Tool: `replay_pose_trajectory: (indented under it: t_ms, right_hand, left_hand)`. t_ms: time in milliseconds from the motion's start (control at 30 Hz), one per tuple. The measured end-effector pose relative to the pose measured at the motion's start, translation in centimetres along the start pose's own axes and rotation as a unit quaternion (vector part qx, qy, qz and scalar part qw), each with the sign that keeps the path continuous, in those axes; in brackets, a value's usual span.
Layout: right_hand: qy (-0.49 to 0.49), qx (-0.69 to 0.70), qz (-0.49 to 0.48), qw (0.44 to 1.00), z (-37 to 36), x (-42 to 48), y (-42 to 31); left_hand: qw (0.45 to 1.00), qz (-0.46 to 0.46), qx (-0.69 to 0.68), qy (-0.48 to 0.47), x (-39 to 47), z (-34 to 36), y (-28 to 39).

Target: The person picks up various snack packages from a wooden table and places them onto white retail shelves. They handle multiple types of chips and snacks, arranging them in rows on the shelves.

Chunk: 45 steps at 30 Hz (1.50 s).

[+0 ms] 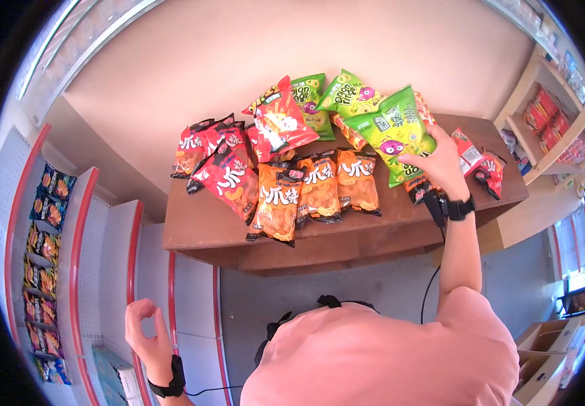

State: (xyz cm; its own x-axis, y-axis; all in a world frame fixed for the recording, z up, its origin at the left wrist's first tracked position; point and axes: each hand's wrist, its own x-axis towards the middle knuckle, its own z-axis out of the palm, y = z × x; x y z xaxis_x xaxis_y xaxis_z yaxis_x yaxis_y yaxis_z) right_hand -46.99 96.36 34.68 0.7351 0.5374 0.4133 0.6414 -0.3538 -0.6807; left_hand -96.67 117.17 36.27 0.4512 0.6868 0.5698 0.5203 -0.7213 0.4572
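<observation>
My right hand (442, 162) grips the right edge of a green onion rings snack bag (391, 132), its thumb across the front of the bag. Beneath and behind that bag, parts of other packets are covered. Another green bag (349, 96) lies just left of it, with a further green bag (318, 109) partly behind a red-and-white snack bag (283, 122). Low on the left, away from the packets, my left hand (148, 330) is empty, with curled fingers and a gap to the thumb. It is nearest to the red-edged shelves (132, 254).
Orange snack bags (278, 203) and pink-red bags (229, 180) lie on the brown wooden table (206, 238). More red packets (490, 172) are at its right end. Snack bags line a shelf (44, 284) at left. A wooden rack (551, 127) stands right. A black cable (429, 284) hangs from my right wrist.
</observation>
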Motion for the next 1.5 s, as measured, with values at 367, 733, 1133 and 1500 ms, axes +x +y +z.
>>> replay_pose_trajectory:
  t_ms: [367,733,1133,1500]
  right_hand:
    - [-0.142,0.318,-0.224,0.91,11.2,-8.7,-15.8]
    - [0.06,0.28,0.084,0.954,10.4,2.7,-2.8]
    - [-0.066,0.217,0.202,0.953,10.7,7.8,6.6]
    - [0.092,0.287,0.016,0.953,6.6,5.1,-1.7]
  left_hand:
    - [0.825,-0.079,-0.527,-0.187,4.1,10.0,5.7]
    - [0.806,-0.271,-0.526,-0.025,0.6,6.8,-1.2]
    - [0.797,-0.304,-0.519,0.055,-2.2,4.4,-4.9]
    - [0.76,-0.308,-0.571,-0.021,-2.4,4.5,-5.4]
